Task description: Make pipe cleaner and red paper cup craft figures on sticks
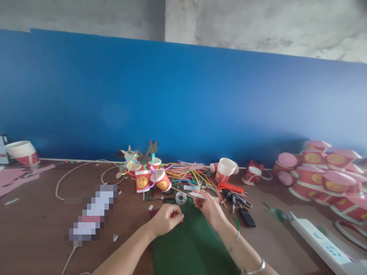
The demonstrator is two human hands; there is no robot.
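Observation:
Over the dark green sheet (pixel 193 244), my left hand (pixel 168 220) is closed with its fingers curled and thumb pressed in. Whatever may be between those fingertips is hidden. My right hand (pixel 210 210) pinches a slim white pen-like stick (pixel 197 195), its tip pointing left. A roll of clear tape (pixel 181 198) lies just beyond the sheet, between the two hands. Behind the right hand are colourful pipe cleaners (pixel 183 173) in a loose pile. Red paper cups (pixel 143 181) with animal-head cutouts (pixel 153 146) on stems stand beyond my left hand.
To the right lie an orange-red tool (pixel 231 187), keys with a black fob (pixel 247 217) and a white power strip (pixel 321 238). Pink-topped red cups (pixel 338 181) are stacked at far right. Pink paper scraps (pixel 17 177) and a cup (pixel 23 152) sit at left. A blue panel (pixel 172 95) rises behind.

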